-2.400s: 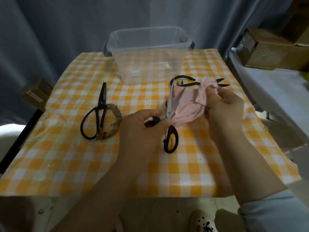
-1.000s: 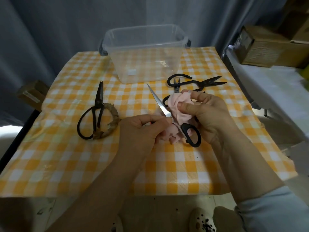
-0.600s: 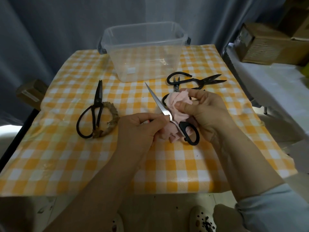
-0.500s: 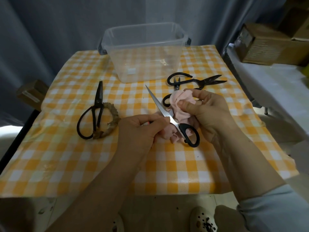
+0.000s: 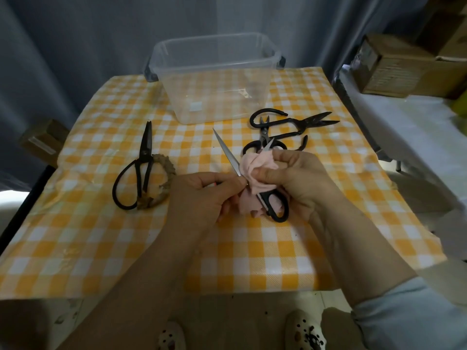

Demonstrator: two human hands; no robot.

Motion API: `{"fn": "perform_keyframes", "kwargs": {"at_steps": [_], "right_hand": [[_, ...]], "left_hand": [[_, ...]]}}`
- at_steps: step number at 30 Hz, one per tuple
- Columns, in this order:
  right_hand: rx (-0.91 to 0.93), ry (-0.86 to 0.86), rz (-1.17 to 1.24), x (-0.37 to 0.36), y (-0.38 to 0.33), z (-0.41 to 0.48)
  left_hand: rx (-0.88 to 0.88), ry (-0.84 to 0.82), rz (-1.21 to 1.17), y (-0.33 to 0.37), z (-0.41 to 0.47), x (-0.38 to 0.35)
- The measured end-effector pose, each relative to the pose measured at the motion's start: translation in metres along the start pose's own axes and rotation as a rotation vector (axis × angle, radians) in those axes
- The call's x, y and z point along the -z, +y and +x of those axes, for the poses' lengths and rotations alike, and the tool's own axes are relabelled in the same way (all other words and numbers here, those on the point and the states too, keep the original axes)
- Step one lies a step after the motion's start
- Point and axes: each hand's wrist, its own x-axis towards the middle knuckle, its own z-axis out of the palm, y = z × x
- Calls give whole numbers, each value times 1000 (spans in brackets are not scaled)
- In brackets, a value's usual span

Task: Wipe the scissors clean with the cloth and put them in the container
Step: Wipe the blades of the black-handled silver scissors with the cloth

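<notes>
A person stands at the near edge of a desk [image 5: 252, 261] covered in orange check. Their left hand [image 5: 202, 195] pinches a pair of open scissors [image 5: 227, 152] near the pivot. The right hand [image 5: 295, 183] grips a bunched pink cloth [image 5: 255, 170] against the second blade. In the last couple of seconds the scissors have been turned. One bare blade now points far-left, and the cloth has moved down to the joint. Wiping looks unfinished. At the left, black scissors [image 5: 145, 147] lie on a woven ring [image 5: 168, 168]. Farther right lie more dark scissors [image 5: 303, 120]. Farthest stands the clear container [image 5: 214, 64], with no scissors in it.
</notes>
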Motion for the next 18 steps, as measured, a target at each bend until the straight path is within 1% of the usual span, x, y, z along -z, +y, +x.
{"fn": "perform_keyframes", "kwargs": {"at_steps": [3,5,10,11,15,17,18], "right_hand": [[38,98,122,9,-8,5],[61,119,151,13,-9,5],[34,18,-75,-2,3,3],[48,30,-72,-2,3,5],[110,152,92,4,-3,8],[129,142,42,4,-1,7],[119,106,-19,2,1,5]], "left_hand": [[-8,-21,10,1,-2,-1],[5,-30,8,0,-3,-1],[14,17,-6,0,0,1],[10,13,-6,1,0,1],[10,-10,7,0,-2,0],[13,-8,8,0,-2,0],[12,0,5,0,-2,1]]}}
